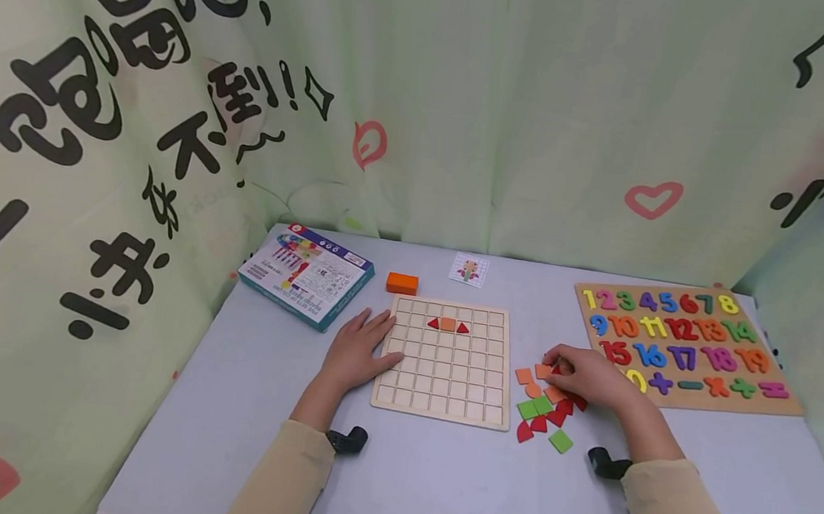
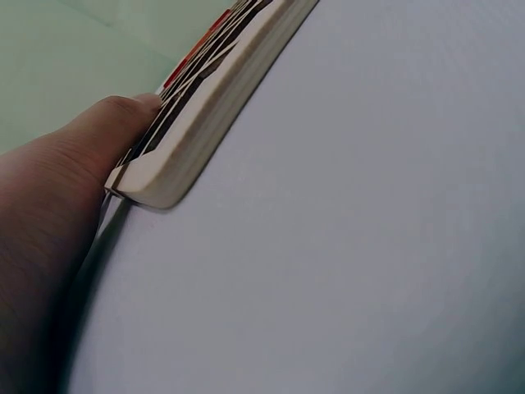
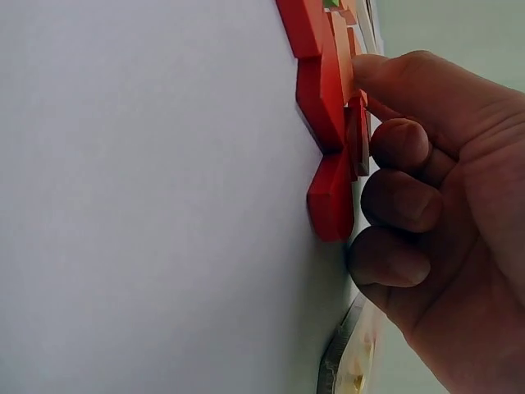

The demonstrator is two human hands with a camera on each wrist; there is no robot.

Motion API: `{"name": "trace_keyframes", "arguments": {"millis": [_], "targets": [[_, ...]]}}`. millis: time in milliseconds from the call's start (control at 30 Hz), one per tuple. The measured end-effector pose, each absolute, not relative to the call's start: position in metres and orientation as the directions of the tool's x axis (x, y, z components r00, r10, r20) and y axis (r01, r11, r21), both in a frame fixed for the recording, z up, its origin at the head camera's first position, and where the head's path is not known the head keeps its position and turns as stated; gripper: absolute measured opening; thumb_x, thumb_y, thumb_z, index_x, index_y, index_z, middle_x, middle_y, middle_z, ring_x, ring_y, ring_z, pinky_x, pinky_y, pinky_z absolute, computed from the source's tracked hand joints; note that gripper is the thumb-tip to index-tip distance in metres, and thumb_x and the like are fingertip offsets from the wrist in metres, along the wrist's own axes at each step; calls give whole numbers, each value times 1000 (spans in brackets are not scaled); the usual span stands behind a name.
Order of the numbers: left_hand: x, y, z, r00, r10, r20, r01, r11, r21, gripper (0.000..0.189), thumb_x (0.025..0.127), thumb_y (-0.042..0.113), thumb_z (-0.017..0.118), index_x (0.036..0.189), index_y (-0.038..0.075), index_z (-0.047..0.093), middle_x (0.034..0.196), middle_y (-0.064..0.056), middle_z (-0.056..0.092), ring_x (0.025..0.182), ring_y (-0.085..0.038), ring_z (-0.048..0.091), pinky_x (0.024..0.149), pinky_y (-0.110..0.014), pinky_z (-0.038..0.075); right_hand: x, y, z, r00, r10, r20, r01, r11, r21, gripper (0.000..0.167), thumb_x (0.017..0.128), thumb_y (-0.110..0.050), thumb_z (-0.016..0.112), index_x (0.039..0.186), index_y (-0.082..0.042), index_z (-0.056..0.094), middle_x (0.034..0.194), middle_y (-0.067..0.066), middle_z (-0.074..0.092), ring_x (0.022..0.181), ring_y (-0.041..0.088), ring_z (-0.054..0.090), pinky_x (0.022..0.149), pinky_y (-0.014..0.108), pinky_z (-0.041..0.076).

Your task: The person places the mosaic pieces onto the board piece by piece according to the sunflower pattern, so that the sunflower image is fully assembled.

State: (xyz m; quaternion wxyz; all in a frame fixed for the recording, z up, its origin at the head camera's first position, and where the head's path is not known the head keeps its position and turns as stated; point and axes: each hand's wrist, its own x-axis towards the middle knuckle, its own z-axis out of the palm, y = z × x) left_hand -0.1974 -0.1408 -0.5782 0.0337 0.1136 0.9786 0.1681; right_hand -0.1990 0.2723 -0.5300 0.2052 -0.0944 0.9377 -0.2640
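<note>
My left hand (image 1: 357,348) rests at the left edge of a wooden grid board (image 1: 444,378), its thumb lying on the rim. On an upper row of the board, an orange square tile (image 1: 448,324) sits between two red triangle tiles (image 1: 463,328). My right hand (image 1: 588,374) is at a loose pile of orange, green and red tiles to the right of the board, its fingers curled and its thumb (image 3: 373,70) against the pieces. A red tile (image 1: 556,370) shows at the fingertips; whether they pinch it is hidden. Red tiles (image 3: 332,197) lie below the hand.
A puzzle box (image 1: 308,275) lies at the back left, with an orange block (image 1: 402,284) beside it. A small pattern card (image 1: 468,270) is behind the board. On the right is a number puzzle board (image 1: 691,395). Printed curtains (image 1: 500,132) surround the table.
</note>
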Motion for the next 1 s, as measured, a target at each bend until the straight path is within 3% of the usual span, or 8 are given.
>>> {"name": "trace_keyframes", "arguments": {"millis": [633,1000], "targets": [[-197,-141,-576,-972,234,-35,211,923,323,80,90,68,50,155,25,33,162,6,31,154,-28,17,124,-49,19,-201,276,-531,-892,-313,-326,-103,843,-528,39,89,-30,73,122,-13,61,80,3,55,74,16,52,60,27,48],[-197,-141,-576,-970,240,-41,215,921,326,79,91,67,50,155,25,33,163,6,30,154,-28,17,125,-48,18,-201,270,-530,-899,-306,-313,-115,856,-505,35,90,-32,72,117,-13,61,74,2,51,67,16,51,55,26,45]]}}
